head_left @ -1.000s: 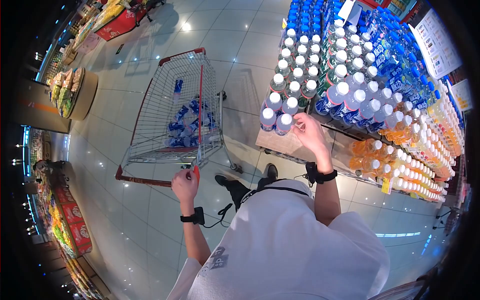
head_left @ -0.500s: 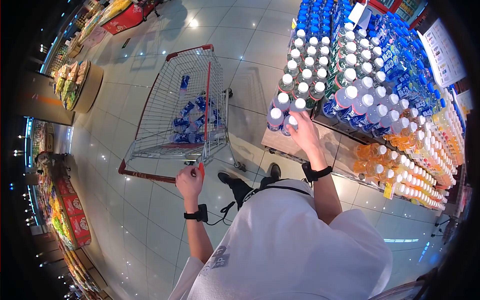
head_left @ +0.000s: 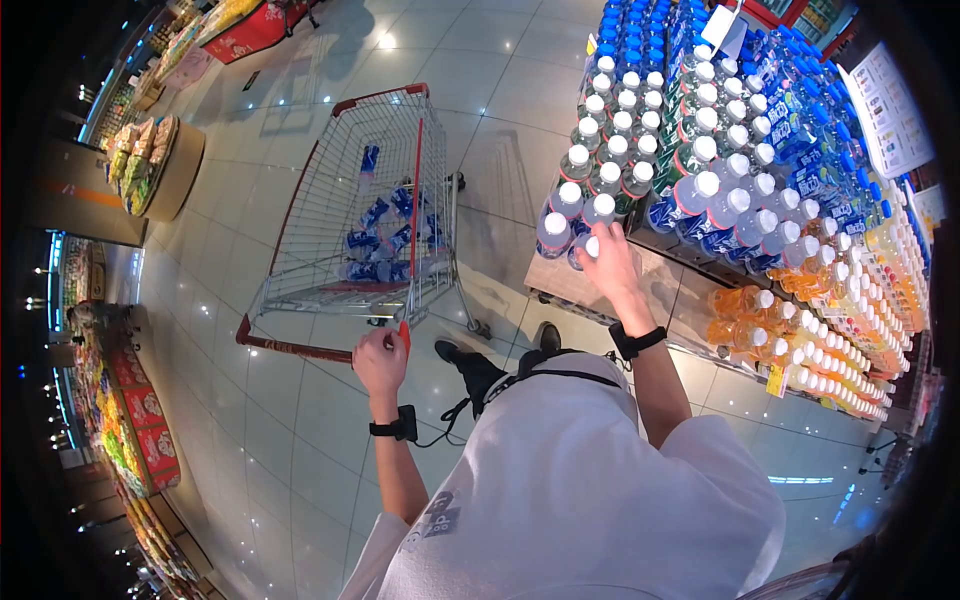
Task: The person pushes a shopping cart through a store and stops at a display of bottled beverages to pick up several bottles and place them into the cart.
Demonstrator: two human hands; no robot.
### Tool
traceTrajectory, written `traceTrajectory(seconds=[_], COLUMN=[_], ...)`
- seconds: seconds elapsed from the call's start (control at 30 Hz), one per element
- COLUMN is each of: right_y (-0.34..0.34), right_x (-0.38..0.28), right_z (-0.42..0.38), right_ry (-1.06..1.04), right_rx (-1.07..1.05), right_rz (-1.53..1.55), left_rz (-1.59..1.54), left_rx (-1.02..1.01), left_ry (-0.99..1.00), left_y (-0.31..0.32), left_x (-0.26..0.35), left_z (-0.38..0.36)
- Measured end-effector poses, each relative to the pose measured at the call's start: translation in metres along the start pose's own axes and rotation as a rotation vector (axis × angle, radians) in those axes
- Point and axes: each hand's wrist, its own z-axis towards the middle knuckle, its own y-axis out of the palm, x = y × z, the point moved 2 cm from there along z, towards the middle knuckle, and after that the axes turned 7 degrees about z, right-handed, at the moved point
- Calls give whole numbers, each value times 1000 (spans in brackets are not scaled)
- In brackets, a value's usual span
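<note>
My left hand [head_left: 380,362] is closed around the right end of the shopping cart's handle [head_left: 295,348]. Inside the wire cart [head_left: 318,190] lie several bottles with blue labels [head_left: 362,243], most of them heaped near the handle end. On the right, my right hand [head_left: 616,272] reaches to the near corner of a drinks display, thumb and fingers round the white cap of a clear bottle [head_left: 589,246]. That bottle stands upright, partly covered by the hand. Touching distance away are two more white-capped bottles [head_left: 553,232].
Rows of bottles with blue caps [head_left: 630,55] and orange drinks [head_left: 735,335] fill the display. Its wooden base edge [head_left: 560,280] lies close to my feet. A round snack stand [head_left: 170,175] is at the left, and a red-fronted shelf [head_left: 145,415] lower left.
My right fingers have drawn in slightly around the bottle cap. The left hand stays on the cart handle, and the cart has not visibly moved.
</note>
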Motion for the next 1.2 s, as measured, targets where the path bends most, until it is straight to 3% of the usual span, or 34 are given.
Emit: traceTrajectory(seconds=[0.57,0.8,1.03,1.1,1.2], right_y=[-13,-13,-19,-17,-13], right_x=[10,13,-39,-57,-92], right_z=[-28,-27,-25,-22,-15], right_ry=[158,129,-42,-192,-326], right_rx=[7,-23,-131,-334,-388], right_rz=[40,27,-3,39,80], left_rz=[4,-9,-41,-34,-18], left_rx=[-4,22,12,24,28], left_ry=[21,19,-39,-21,-27], left_y=[-6,-2,-1,-1,1], left_x=[5,2,2,2,1], left_z=[1,0,-2,0,0])
